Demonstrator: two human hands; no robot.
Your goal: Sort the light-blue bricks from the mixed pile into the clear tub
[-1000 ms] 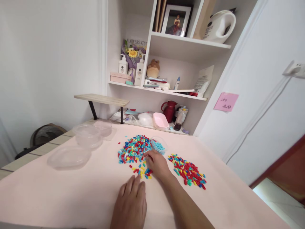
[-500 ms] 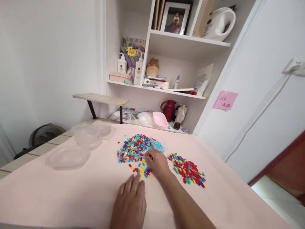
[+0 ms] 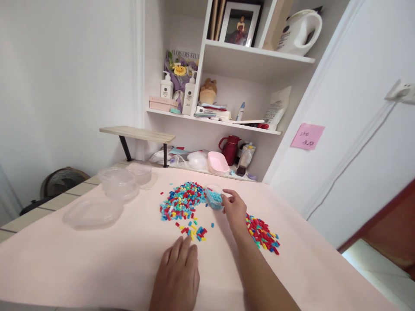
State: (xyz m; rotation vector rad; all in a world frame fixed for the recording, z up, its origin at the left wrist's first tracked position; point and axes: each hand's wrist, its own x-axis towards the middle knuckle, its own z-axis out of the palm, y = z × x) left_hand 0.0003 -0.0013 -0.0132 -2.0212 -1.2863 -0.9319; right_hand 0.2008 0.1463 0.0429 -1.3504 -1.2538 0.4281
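My left hand [image 3: 177, 272] lies flat on the pink tabletop, fingers stretched out, holding nothing. Just beyond its fingertips is a small scatter of mixed bricks [image 3: 193, 233]. My right hand [image 3: 235, 211] is at the right side of a small clear plastic container [image 3: 214, 188] of light-blue bricks [image 3: 214, 198]. Its thumb and index finger are bent around the container's rim; the other fingers are partly hidden. A big heap of mixed small toy bricks [image 3: 183, 201] sits left of the container. My right forearm partly covers a second, mostly red pile [image 3: 264, 233].
Clear plastic tubs [image 3: 118, 183] and a clear lid-like tray [image 3: 94, 213] stand on the left of the table. A raised wooden shelf [image 3: 138, 134] is at the back left. Behind are a pink basin [image 3: 218, 163], a red jug [image 3: 230, 149] and a filled shelving unit.
My right hand has moved right, from the edge of the big heap to the right side of the container. A lone blue brick now shows on the table. My left hand has stayed put.
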